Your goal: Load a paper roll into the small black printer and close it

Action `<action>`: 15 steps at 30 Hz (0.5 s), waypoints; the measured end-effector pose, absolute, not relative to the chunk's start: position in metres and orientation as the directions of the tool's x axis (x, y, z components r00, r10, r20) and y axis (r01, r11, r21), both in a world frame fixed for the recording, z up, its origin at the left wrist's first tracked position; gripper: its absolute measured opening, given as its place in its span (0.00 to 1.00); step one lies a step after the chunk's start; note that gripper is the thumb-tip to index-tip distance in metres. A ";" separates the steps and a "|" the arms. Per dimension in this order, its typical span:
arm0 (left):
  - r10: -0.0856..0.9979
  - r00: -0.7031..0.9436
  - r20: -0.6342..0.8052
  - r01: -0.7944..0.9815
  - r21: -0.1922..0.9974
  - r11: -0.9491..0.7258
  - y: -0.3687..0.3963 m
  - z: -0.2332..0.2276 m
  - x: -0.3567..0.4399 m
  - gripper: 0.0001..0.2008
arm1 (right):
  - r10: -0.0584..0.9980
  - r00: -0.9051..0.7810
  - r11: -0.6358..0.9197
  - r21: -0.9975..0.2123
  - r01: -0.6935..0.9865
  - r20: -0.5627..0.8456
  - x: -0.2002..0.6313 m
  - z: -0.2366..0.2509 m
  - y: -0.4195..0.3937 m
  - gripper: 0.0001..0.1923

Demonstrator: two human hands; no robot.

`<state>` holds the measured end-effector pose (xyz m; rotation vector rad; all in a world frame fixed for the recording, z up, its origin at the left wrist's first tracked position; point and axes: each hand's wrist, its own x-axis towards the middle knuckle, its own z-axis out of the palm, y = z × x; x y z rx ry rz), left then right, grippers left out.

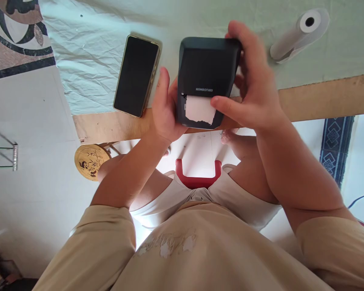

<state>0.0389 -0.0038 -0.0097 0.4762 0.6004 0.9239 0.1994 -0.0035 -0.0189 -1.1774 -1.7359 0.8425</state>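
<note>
Left hand (165,109) cups the small black printer (208,76) at the surface's near edge; right hand (251,85) clasps its far corner, forefinger touching the torn paper strip (199,110). Likely next: pinch it and tear carefully.

You can read one brand only: "NIIMBOT" in small pale letters on the dark front of the printer (208,76), just above the slot where the torn paper (200,109) comes out (a fainter mark follows the word, too small to make out). The paper itself carries no print you can read.
</note>
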 end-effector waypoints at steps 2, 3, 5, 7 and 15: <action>0.839 0.488 -0.240 -0.574 0.636 0.516 -0.004 -0.012 0.039 0.24 | 0.924 -0.113 0.372 -0.798 0.474 0.364 0.201 -0.014 -0.006 0.37; 0.841 0.491 -0.227 -0.569 0.647 0.507 -0.005 -0.014 0.039 0.24 | 0.907 -0.077 0.396 -0.773 0.495 0.415 0.201 -0.012 -0.007 0.33; 0.847 0.482 -0.225 -0.554 0.671 0.493 -0.005 -0.018 0.039 0.20 | 0.880 0.030 0.399 -0.773 0.493 0.474 0.198 -0.009 -0.008 0.24; 0.854 0.450 -0.261 -0.523 0.699 0.489 -0.006 -0.022 0.040 0.14 | 0.869 0.138 0.367 -0.806 0.464 0.475 0.193 -0.007 -0.008 0.14; 0.863 0.409 -0.296 -0.491 0.726 0.482 -0.010 -0.025 0.043 0.14 | 0.834 0.261 0.330 -0.818 0.472 0.487 0.187 -0.003 -0.005 0.05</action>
